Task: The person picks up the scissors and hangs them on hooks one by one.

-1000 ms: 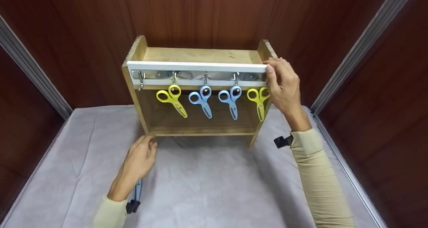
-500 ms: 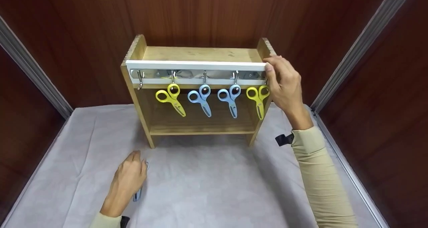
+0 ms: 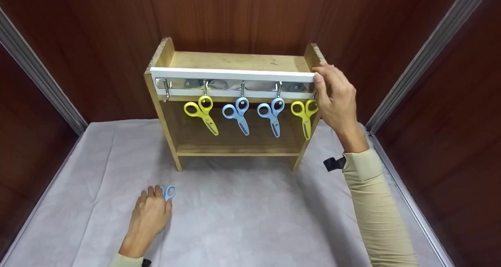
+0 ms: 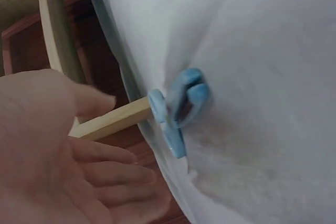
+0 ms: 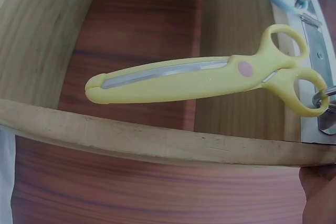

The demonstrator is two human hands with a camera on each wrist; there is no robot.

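Observation:
On the cloth at the front left, my left hand (image 3: 148, 216) hovers by a pair of blue scissors (image 3: 169, 192), mostly covered by the hand in the head view. The left wrist view shows its fingers extended and apart from these blue scissors (image 4: 197, 94). My right hand (image 3: 337, 102) grips the right end of a white hook rail (image 3: 235, 73), thumb on its front. From the rail hang yellow scissors (image 3: 207, 123), two blue pairs (image 3: 240, 120) and, beside the right hand, another yellow pair (image 5: 173, 83). The leftmost hook (image 3: 166, 90) carries nothing.
The rail sits across the front of a wooden shelf (image 3: 235, 61), whose side panel (image 5: 131, 135) runs below the yellow scissors in the right wrist view. Pale cloth (image 3: 242, 216) covers the table. Dark wood-grain walls (image 3: 235, 16) enclose it.
My left hand has drawn back from the shelf's lower left corner toward the front, over the blue scissors, whose handles now show past its fingers. My right hand keeps its grip on the rail.

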